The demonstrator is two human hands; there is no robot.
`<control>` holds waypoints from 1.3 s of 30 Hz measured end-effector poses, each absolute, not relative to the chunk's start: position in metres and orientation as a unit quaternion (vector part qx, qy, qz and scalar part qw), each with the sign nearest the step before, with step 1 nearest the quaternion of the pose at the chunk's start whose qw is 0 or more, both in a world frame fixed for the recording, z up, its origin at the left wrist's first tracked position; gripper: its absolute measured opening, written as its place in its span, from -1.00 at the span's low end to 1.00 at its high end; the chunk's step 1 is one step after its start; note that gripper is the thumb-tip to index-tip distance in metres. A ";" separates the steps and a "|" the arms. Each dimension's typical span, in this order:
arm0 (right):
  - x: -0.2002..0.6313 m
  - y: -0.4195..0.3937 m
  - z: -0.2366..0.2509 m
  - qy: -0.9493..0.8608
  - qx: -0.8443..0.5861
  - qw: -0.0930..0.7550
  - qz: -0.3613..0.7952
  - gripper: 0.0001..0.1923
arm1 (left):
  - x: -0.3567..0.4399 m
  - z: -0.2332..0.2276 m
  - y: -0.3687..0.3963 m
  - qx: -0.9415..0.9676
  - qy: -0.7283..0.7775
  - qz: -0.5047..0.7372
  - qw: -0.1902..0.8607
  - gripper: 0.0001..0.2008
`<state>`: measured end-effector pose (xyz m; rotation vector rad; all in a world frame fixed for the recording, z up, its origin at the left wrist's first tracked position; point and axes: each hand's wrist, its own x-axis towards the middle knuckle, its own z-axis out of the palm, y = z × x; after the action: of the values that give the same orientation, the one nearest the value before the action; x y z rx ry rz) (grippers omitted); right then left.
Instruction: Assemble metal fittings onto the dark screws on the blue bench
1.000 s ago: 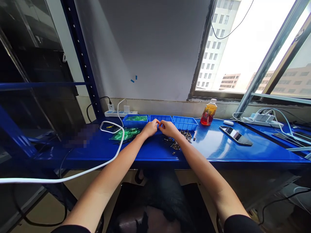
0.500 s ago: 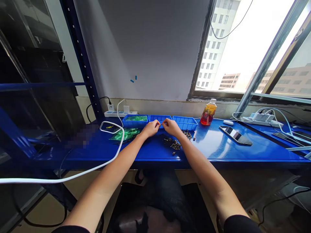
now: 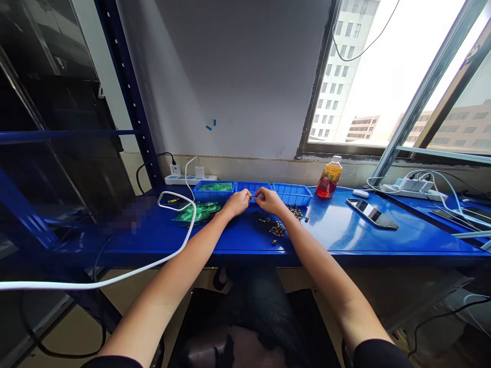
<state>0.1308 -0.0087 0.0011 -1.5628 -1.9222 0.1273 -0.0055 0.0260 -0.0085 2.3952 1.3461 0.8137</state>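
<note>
Green packets (image 3: 199, 210) lie on the blue bench (image 3: 345, 230). Left hand (image 3: 238, 202) and right hand (image 3: 269, 200) meet fingertip to fingertip, pinching a tiny dark part (image 3: 253, 196) before the middle blue tray (image 3: 253, 187); loose parts (image 3: 274, 226) sit right.

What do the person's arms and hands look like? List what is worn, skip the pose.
Both arms are bare from wrist to above the elbow. Short black sleeves show at the upper arms. The left hand and right hand wear no gloves; no rings, watch or bands are visible.
</note>
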 end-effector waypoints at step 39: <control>0.151 -0.003 0.002 -0.572 -0.704 0.420 -0.029 -0.85 | -0.006 -0.007 0.022 0.859 0.457 0.196 0.124 -0.80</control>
<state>0.1513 -0.0030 0.0019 -1.7648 -1.4338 -0.0738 -0.0057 0.0221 -0.0075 2.5039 1.3338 0.5714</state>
